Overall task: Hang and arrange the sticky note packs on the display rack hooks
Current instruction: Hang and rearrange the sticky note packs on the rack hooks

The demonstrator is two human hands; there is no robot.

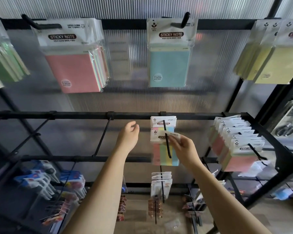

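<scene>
My right hand (184, 147) pinches the white header card of a striped sticky note pack (165, 149), pink, green, yellow and blue, threaded on the middle-row hook (167, 144). My left hand (128, 135) hovers beside it, loosely curled, holding nothing. A second striped pack (162, 123) hangs behind. Farther up, pink packs (73, 71) and a blue pack (169, 68) hang before ribbed translucent panelling (125, 48).

The rack bars (85, 114) and hooks (167, 146) look like matt black metal. The sticky note packs (164, 149) are paper pads in glossy clear plastic sleeves with white printed card headers. Behind them, the back panel (134, 73) is ribbed translucent plastic with a soft sheen. The floor (139, 215) looks like matt wood.
</scene>
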